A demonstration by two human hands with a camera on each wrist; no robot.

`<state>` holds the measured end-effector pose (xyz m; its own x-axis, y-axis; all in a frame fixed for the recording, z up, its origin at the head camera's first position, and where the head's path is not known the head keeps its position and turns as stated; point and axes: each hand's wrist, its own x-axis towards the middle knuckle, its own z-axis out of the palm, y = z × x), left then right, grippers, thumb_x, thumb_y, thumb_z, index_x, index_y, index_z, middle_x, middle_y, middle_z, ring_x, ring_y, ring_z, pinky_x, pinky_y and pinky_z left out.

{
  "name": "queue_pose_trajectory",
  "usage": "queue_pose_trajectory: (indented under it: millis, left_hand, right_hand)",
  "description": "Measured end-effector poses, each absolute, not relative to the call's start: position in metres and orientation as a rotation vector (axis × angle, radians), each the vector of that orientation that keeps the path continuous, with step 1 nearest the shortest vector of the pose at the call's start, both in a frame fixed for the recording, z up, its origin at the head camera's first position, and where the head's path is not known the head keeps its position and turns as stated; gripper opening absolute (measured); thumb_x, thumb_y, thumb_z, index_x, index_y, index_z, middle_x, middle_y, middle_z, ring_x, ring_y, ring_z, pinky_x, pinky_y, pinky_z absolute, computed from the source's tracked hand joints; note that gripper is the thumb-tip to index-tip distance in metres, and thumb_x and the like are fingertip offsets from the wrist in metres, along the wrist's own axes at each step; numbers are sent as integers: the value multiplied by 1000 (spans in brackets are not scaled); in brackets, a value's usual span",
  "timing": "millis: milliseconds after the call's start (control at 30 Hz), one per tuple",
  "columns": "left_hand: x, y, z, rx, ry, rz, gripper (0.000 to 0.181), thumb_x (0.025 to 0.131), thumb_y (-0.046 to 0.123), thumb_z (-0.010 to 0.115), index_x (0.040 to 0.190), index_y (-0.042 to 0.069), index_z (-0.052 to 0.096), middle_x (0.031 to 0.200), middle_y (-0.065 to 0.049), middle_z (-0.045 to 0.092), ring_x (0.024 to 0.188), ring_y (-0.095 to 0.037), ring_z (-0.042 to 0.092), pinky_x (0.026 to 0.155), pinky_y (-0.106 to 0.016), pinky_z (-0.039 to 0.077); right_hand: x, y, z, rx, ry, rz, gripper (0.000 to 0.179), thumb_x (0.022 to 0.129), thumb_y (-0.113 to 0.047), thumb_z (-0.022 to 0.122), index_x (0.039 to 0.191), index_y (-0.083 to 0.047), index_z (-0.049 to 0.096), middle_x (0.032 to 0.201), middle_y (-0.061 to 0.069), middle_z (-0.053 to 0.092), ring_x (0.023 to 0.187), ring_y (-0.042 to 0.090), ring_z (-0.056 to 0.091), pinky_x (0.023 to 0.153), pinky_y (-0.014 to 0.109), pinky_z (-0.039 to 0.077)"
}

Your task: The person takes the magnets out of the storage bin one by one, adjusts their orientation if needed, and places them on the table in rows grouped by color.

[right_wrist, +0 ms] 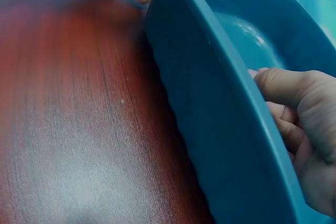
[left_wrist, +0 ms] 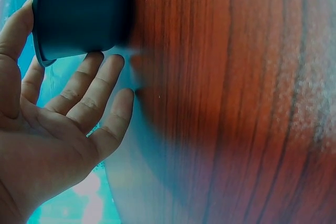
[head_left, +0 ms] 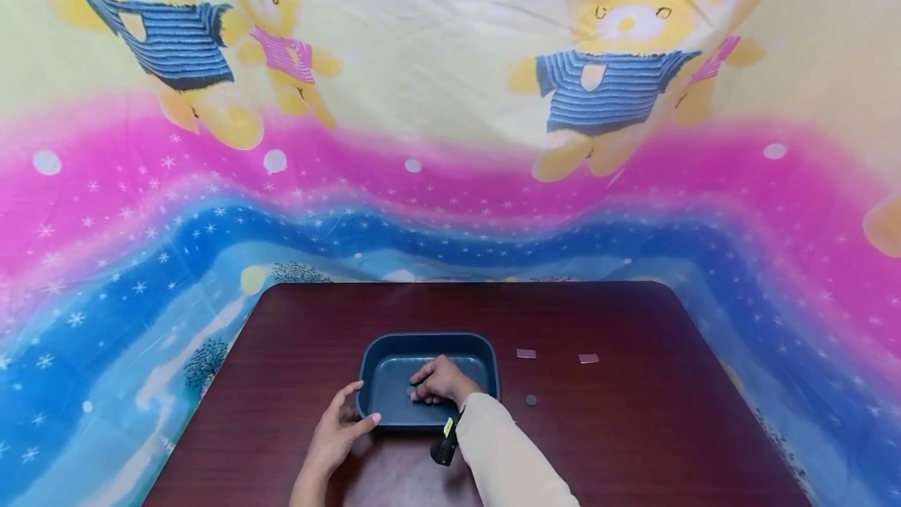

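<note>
So there's a dark blue tray (head_left: 373, 358) sitting on a dark wood table (head_left: 633, 429), a bit left of centre and close to the near edge. The left hand (head_left: 338, 433) is against the tray's near-left corner, thumb up on the rim and the fingers (left_wrist: 100, 90) mostly straight and spread along the outer wall, so it's more bracing than gripping, nothing closed round it. The right hand (head_left: 438, 382) is down inside the tray with the fingers curled toward the floor of it; from the wrist view you just see knuckles (right_wrist: 294, 90) tucked behind the tray wall, and I honestly can't tell if it's pinching anything. To the right of the tray, well apart from it, two little pink squares (head_left: 525, 354) lie on the table, plus a small dark round thing (head_left: 531, 400) just off the tray's near-right corner. Behind it all hangs a teddy bear cloth (head_left: 450, 139)
</note>
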<state>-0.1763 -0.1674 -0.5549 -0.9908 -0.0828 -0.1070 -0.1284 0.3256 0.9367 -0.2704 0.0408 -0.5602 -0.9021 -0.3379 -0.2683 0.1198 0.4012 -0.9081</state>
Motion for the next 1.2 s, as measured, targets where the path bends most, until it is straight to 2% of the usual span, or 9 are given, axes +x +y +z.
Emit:
queue_pose_trajectory:
  millis: [233, 467, 700, 933, 1200]
  left_hand:
    - [-175, -168, -554, -214, 2537, 1769, 66, 77, 20, 77, 135, 11, 45, 102, -17, 62, 86, -22, 57, 68, -35, 46]
    - [-175, -168, -555, -200, 2537, 1780, 65, 78, 17, 77, 134, 10, 45, 92, -12, 64, 84, -21, 57, 67, -35, 46]
    - [-176, -167, -554, -195, 2532, 1787, 65, 77, 16, 77, 134, 9, 45, 89, -11, 63, 82, -21, 57, 65, -35, 46]
    - [-176, -166, -553, -204, 2519, 1784, 66, 78, 17, 77, 135, 10, 44, 88, -11, 63, 79, -21, 58, 64, -35, 45]
    - [-176, -166, -556, -212, 2517, 1786, 67, 77, 17, 77, 135, 11, 45, 85, -10, 63, 76, -20, 58, 64, -34, 45]
  right_hand:
    - [-268, 35, -556, -276, 2400, -1308, 22, 64, 4, 80, 83, -6, 74, 55, 0, 61, 46, 9, 52, 44, 23, 40]
    - [-267, 33, -554, -468, 2594, -1069, 26, 59, 1, 82, 79, -12, 73, 71, -7, 60, 65, 7, 48, 61, 23, 43]
    - [-267, 35, -556, -472, 2595, -1072, 22, 61, -3, 84, 77, -12, 72, 72, -9, 60, 64, 7, 48, 60, 24, 43]
    - [-268, 35, -559, -471, 2589, -1038, 28, 60, -8, 86, 82, -18, 73, 80, -10, 60, 68, 6, 48, 64, 23, 43]
    - [-266, 37, -562, -482, 2607, -1059, 18, 62, -8, 86, 70, -16, 71, 68, -12, 60, 64, 4, 49, 61, 22, 43]
